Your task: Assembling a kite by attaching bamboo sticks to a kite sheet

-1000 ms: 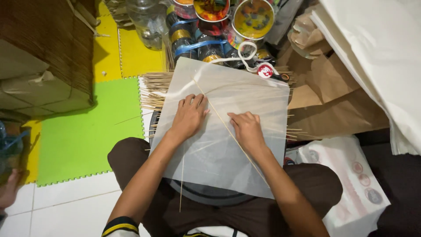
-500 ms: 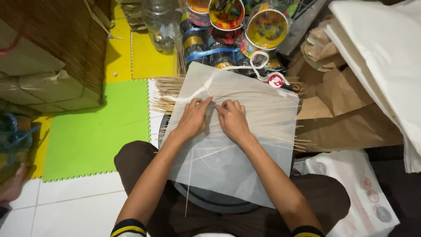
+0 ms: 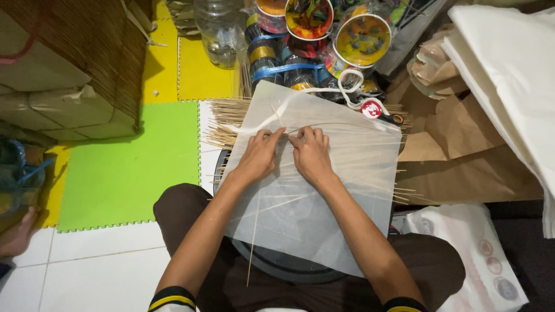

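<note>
The translucent paper sheet lies flat across a dark round board on the person's lap, w/ thin sticks showing through it – one long upright stick runs down past the sheet's near edge, another bowed stick arcs across near the top. Both hands are on the sheet's upper middle, side by side and nearly touching: left hand w/ fingers together, tips pressed flat on the paper; right hand likewise, fingers together and flat, clamped on nothing – just pressing down. Vs a second ago the hands were apart, left nearer the top left and right towards the centre; half a sec ago they'd closed in, and now they sit together at the spot where upright stick meets bowed one. Judging by that, the work has gone from smoothing the sheet wide to fixing it at the stick crossing – sheet itself hasn't shifted on the lap. Outward: a bundle of loose sticks sticks out under the sheet's left & right edges, a string roll w/ red label sits just past the top right corner, paint-smeared tubs and a clear plastic bottle beyond, brown paper to the right, green foam mat to the left, a stack of white sheets far right
</note>
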